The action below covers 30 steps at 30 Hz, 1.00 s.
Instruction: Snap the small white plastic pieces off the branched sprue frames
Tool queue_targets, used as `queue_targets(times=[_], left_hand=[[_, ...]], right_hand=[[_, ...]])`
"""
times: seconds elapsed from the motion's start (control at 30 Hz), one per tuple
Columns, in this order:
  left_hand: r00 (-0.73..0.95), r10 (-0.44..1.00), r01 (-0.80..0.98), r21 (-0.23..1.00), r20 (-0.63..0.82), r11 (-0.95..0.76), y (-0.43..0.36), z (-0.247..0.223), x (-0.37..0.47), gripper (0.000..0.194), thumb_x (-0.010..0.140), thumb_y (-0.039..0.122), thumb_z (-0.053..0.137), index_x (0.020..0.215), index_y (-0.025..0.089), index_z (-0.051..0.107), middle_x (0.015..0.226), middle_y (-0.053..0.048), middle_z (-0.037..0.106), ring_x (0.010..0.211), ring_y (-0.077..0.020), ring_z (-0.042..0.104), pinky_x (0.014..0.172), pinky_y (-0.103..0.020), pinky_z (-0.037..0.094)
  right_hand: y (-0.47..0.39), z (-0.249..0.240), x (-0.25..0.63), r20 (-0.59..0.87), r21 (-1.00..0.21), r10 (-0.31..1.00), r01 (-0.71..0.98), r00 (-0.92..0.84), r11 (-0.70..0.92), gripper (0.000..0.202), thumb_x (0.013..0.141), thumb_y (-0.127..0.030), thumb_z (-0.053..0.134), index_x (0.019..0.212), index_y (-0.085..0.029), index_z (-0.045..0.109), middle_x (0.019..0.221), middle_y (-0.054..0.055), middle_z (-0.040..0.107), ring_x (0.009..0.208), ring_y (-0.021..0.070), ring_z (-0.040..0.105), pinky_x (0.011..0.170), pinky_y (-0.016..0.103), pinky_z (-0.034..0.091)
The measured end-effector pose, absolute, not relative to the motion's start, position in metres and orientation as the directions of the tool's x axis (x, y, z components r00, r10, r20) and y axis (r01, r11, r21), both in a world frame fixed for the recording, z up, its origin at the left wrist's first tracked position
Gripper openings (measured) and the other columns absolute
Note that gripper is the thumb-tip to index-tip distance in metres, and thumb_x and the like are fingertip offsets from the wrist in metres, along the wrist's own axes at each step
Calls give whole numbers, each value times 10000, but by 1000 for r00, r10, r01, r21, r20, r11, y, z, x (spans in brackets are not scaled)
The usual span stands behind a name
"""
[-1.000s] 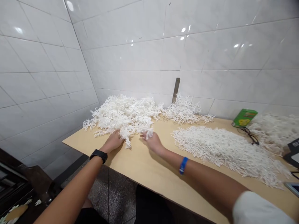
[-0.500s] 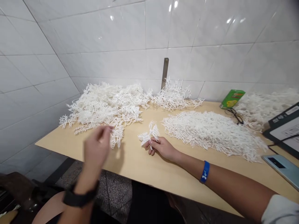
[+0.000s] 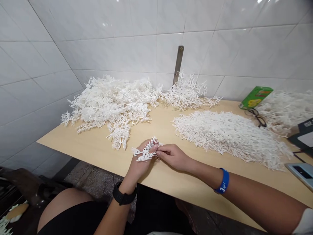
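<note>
Over the front part of the table [image 3: 161, 182], my two hands meet at a small white branching plastic sprig [image 3: 146, 153]. My left hand [image 3: 140, 163], below a black wristband, is closed on the sprig, its thumb lying over it. My right hand [image 3: 177, 158] pinches the sprig's right end between thumb and fingertips; a blue wristband circles that forearm. Behind my left hand lies a tangled heap of white sprigs [image 3: 110, 101]. To the right of my hands spreads a flatter, aligned pile of white sprigs [image 3: 227, 132].
A smaller white clump [image 3: 189, 93] rests against the tiled wall below a metal bracket [image 3: 178, 65]. At the right are a green box [image 3: 255, 98], black-framed glasses [image 3: 256, 117], another white pile [image 3: 290, 109], a dark box with a white label [image 3: 304, 138] and a phone [image 3: 302, 174].
My left hand has come rightward from beside the left heap and now grips the sprig that my right hand was holding. The view has shifted slightly.
</note>
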<state>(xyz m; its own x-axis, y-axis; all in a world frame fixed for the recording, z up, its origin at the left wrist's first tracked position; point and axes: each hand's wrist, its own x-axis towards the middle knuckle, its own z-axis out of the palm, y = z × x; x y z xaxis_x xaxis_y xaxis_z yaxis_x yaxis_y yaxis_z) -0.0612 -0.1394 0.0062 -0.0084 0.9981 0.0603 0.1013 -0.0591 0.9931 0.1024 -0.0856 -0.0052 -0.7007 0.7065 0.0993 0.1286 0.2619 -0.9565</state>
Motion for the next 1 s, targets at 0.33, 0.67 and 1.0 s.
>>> queue_targets(times=[0.33, 0.67, 1.0], left_hand=[[-14, 1000, 78, 997, 4, -3, -143, -2, -65, 322, 923, 450, 552, 1083, 186, 641, 1100, -93, 707, 972, -215, 655, 887, -313, 486], [133, 991, 322, 946, -12, -32, -153, 7, -68, 268, 942, 435, 519, 960, 201, 648, 923, -31, 688, 870, -184, 628, 835, -289, 457], [-150, 985, 438, 899, 83, -9, -151, 4, -69, 346, 935, 462, 465, 789, 193, 625, 627, -5, 568, 679, -186, 576, 743, -303, 456]], right_hand=[[-85, -8, 100, 78, -997, 878, -12, -473, 82, 184, 891, -388, 591, 942, -215, 560, 688, -29, 560, 590, 120, 518, 571, 258, 426], [-80, -5, 103, 119, -976, 833, 92, -540, 199, 140, 839, -310, 613, 856, -177, 654, 807, 42, 653, 742, 167, 603, 679, 300, 465], [-85, -2, 101, 102, -943, 809, 203, -580, 264, 172, 850, -318, 602, 777, -162, 608, 641, -19, 544, 569, 104, 449, 533, 234, 344]])
